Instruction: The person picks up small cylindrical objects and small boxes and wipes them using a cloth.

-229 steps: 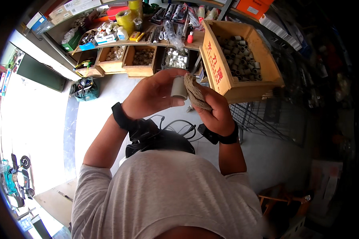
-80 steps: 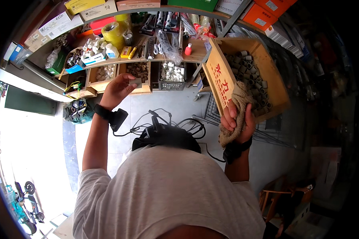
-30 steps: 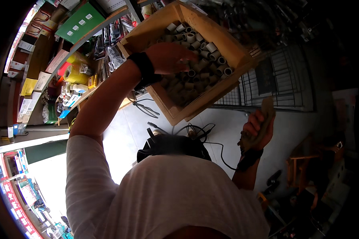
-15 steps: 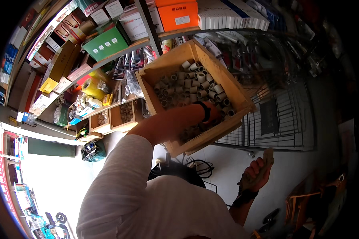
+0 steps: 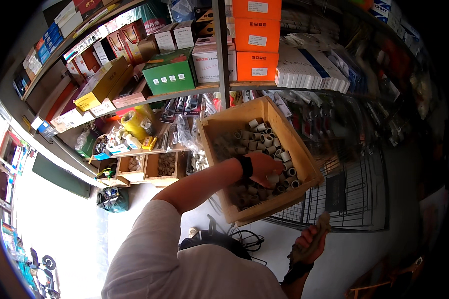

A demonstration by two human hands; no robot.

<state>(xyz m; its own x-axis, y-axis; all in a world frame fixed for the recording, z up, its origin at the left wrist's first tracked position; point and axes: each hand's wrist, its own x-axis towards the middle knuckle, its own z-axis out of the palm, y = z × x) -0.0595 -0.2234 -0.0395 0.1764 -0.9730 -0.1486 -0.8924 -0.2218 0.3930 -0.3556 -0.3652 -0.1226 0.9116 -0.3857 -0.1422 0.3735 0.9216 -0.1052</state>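
A wooden drawer-like box [image 5: 304, 187], tilted in front of me, holds many short pale-grey pipe couplings [image 5: 261, 126]. My left hand [image 5: 262, 167], with a black band at the wrist, reaches inside over the couplings. Its fingers and thumb close around one pale coupling [image 5: 273, 178]; the fingertips are partly hidden. Off to the right and below the box, my right hand [image 5: 312, 244] is wrapped round a grey-brown, cloth-like thing [image 5: 323, 223], whose exact kind I cannot make out. A dark band circles that wrist as well.
A wire-mesh rack [image 5: 359, 199] stands right of the box. Shelves behind carry orange boxes [image 5: 257, 35], a green box [image 5: 169, 74] and packaged goods. Small wooden bins [image 5: 159, 167] sit at left. Black cable [image 5: 252, 241] lies on the floor near a dark bag [image 5: 112, 199].
The view has tilted up, showing more shelving. My left hand has come up from deep among the couplings, and its fingers now show around one. My right hand keeps its grip.
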